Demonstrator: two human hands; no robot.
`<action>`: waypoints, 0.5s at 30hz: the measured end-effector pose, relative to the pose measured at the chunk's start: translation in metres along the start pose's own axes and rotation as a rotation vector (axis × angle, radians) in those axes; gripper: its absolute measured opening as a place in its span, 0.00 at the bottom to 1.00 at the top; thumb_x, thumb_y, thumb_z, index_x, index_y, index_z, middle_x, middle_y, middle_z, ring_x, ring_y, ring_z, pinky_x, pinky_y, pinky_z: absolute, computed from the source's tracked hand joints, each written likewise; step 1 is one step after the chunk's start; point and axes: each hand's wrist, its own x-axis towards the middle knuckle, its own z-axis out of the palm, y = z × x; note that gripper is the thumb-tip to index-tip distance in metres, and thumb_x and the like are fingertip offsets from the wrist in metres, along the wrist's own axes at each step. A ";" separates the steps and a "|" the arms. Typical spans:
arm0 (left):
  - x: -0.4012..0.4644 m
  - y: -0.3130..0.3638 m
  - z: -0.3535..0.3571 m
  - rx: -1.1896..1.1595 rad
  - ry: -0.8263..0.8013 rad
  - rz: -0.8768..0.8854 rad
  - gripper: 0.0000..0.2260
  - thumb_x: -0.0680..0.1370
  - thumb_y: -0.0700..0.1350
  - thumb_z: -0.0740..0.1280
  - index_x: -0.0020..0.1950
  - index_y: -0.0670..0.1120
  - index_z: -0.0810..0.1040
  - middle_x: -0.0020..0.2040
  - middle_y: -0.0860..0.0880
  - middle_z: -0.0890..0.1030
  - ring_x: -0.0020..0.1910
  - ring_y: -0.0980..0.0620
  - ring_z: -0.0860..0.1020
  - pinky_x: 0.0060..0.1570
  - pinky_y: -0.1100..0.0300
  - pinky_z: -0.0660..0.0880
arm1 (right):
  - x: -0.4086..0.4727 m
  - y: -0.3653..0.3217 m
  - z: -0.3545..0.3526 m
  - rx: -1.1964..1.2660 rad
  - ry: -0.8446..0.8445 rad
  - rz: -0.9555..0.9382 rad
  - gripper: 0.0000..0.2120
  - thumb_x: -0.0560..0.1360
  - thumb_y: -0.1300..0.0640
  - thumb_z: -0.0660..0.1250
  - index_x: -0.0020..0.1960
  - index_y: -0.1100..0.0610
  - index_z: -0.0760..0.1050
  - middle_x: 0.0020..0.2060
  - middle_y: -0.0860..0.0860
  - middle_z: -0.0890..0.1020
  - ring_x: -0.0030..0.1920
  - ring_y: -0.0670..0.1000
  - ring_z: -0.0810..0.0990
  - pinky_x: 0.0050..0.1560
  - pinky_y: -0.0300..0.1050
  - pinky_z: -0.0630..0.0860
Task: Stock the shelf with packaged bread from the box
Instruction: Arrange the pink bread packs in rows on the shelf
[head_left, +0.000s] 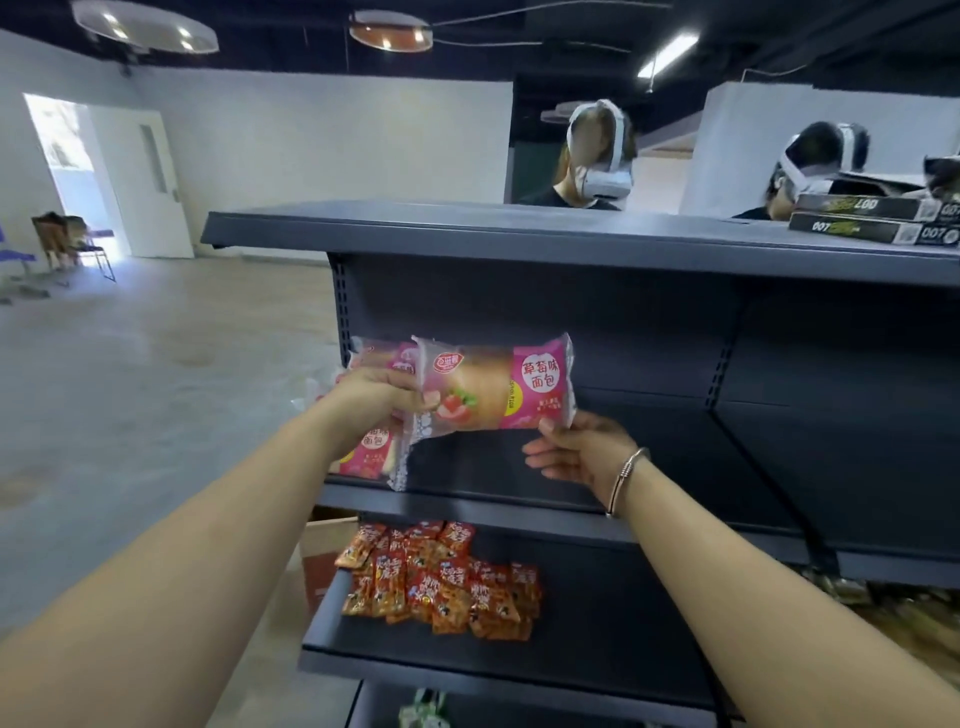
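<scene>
A pink-wrapped bread packet (496, 383) is held level in the air in front of the middle shelf (519, 506) of a dark grey rack. My left hand (376, 397) grips its left end, and my right hand (576, 449) pinches its lower right corner. Behind my left hand, more pink bread packets (371, 452) stand at the shelf's left end, partly hidden by my hand. The box is not clearly in view; a brown cardboard edge (324, 561) shows left of the rack, below the shelf.
Several red snack sachets (441, 582) lie on the lower shelf. Flat black boxes (878, 221) are stacked on the top shelf at the right. Two people with headsets stand behind the rack. Open floor and chairs (72, 244) lie to the left.
</scene>
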 end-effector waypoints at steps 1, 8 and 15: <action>0.005 0.002 -0.001 0.028 -0.009 -0.001 0.03 0.70 0.36 0.71 0.42 0.43 0.82 0.46 0.44 0.83 0.48 0.42 0.78 0.47 0.53 0.76 | 0.004 -0.001 -0.001 -0.006 0.024 -0.007 0.01 0.75 0.61 0.66 0.46 0.58 0.74 0.28 0.50 0.84 0.27 0.46 0.83 0.30 0.36 0.79; 0.046 0.009 0.007 -0.010 -0.173 -0.023 0.17 0.75 0.45 0.67 0.63 0.44 0.74 0.61 0.45 0.77 0.60 0.46 0.76 0.54 0.58 0.74 | 0.033 0.016 0.003 0.033 0.200 0.039 0.04 0.74 0.62 0.67 0.41 0.57 0.76 0.26 0.50 0.82 0.23 0.45 0.80 0.28 0.36 0.78; 0.104 0.001 0.002 0.219 -0.104 0.045 0.09 0.77 0.41 0.66 0.36 0.43 0.75 0.28 0.51 0.76 0.28 0.57 0.75 0.27 0.70 0.74 | 0.073 0.022 0.000 0.145 0.087 0.108 0.06 0.76 0.65 0.61 0.47 0.61 0.76 0.30 0.50 0.85 0.30 0.47 0.84 0.30 0.37 0.78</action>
